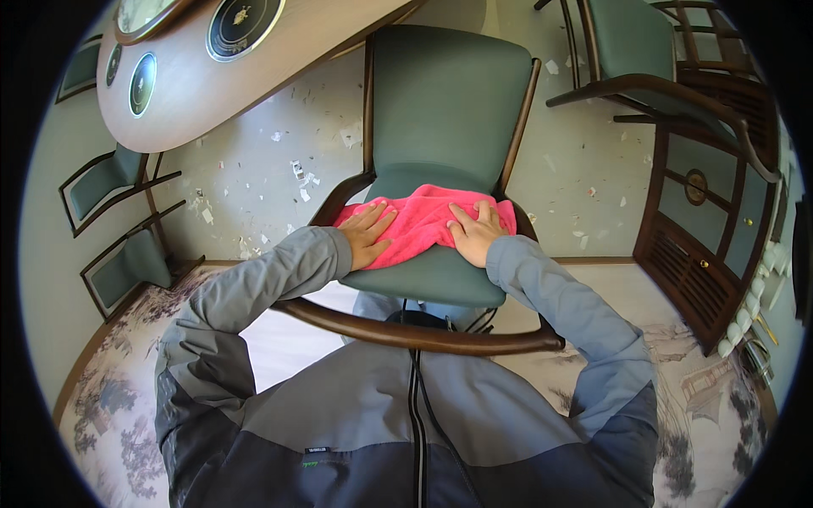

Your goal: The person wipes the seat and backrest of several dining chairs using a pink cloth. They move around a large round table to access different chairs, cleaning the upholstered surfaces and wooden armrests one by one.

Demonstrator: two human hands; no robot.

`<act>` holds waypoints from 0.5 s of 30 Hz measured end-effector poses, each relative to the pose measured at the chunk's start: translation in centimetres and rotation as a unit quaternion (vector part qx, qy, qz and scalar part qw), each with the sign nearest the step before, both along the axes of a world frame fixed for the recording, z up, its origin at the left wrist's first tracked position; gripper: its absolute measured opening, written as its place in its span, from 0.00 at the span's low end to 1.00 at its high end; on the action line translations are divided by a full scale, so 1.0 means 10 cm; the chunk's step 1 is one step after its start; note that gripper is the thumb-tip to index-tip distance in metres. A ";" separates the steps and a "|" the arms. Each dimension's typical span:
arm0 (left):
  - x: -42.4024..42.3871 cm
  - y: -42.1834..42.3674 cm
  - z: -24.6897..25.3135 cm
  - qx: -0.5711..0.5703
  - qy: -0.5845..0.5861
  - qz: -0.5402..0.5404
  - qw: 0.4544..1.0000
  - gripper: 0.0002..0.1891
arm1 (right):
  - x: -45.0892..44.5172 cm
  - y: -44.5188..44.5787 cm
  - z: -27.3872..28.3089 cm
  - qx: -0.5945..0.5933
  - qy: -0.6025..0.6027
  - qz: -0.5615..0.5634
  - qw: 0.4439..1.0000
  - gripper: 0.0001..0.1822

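Note:
A pink cloth (413, 222) lies bunched across the green padded chair (448, 95), over the fold between its two upholstered parts. On the cloth's left side, my left hand (368, 235) holds it pressed down, fingers spread. My right hand (475, 232) holds down the right side with its fingers partly bent. The padding beneath the cloth is hidden. Between the chair's near pad and my body runs its curved dark wooden rail (406, 333), and both forearms reach over it.
A wooden table (171, 108) with dark round plates (244, 25) stands at upper left. More green chairs (105, 187) line the left; another chair (635, 44) is at upper right, near a dark wooden cabinet (692, 203). Paper scraps (305, 181) litter the grey floor (260, 152).

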State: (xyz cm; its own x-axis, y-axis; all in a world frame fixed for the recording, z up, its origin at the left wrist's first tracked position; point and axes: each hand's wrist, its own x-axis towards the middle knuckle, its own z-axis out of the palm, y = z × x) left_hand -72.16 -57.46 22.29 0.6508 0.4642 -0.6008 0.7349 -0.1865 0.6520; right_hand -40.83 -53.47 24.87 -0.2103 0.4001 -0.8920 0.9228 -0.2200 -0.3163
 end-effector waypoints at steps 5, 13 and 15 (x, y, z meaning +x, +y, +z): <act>0.16 0.23 -0.15 -0.064 0.037 0.018 0.997 0.37 | -0.06 0.19 -0.54 -0.006 0.011 0.002 1.000 0.32; 0.37 0.74 -0.85 -0.031 0.050 -0.070 0.996 0.34 | 0.02 0.51 -2.23 -0.076 0.148 0.056 0.984 0.34; 0.47 0.90 -0.97 -0.077 0.020 -0.037 0.996 0.33 | 0.10 0.65 -2.28 -0.058 0.177 0.123 0.975 0.33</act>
